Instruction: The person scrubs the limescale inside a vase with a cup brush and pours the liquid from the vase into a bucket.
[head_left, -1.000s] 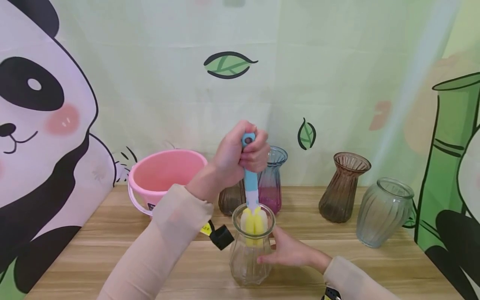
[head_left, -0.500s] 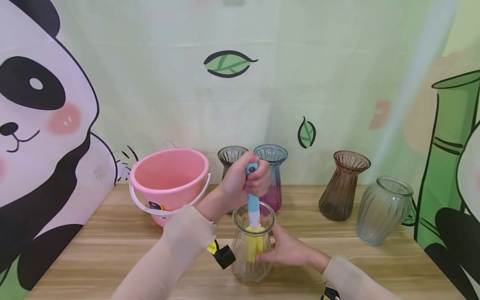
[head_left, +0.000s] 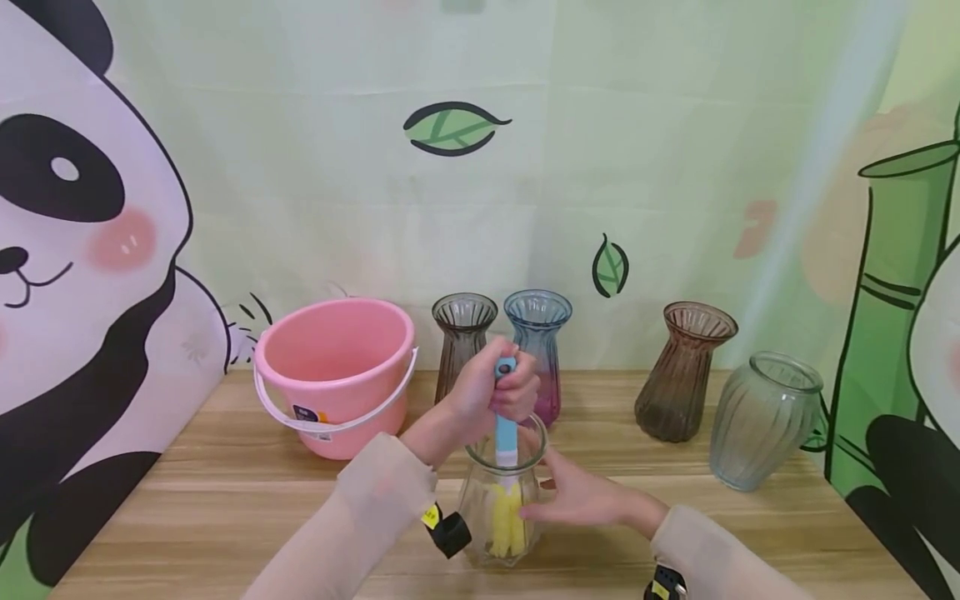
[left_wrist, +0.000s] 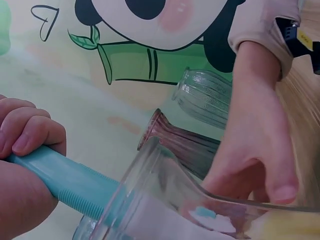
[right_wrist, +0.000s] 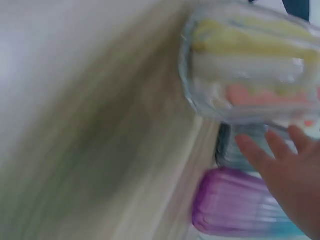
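My left hand grips the light-blue handle of a bottle brush, held upright. Its yellow-and-white sponge head is down inside a clear faceted glass vase, near the bottom. Around the vase's right side my right hand holds it, thumb in front and fingers behind, partly hidden by the glass. In the left wrist view the ridged brush handle passes through the vase mouth. The right wrist view shows the sponge within the glass, with the right fingers spread alongside.
A pink bucket with a white handle stands at left. Behind the vase are a grey glass vase and a blue-to-pink one. A brown vase and a pale ribbed one stand at right. A printed cloth backs the table.
My left hand has moved down, pushing the brush from the vase's mouth to near its bottom. My right hand stays at the vase's side.
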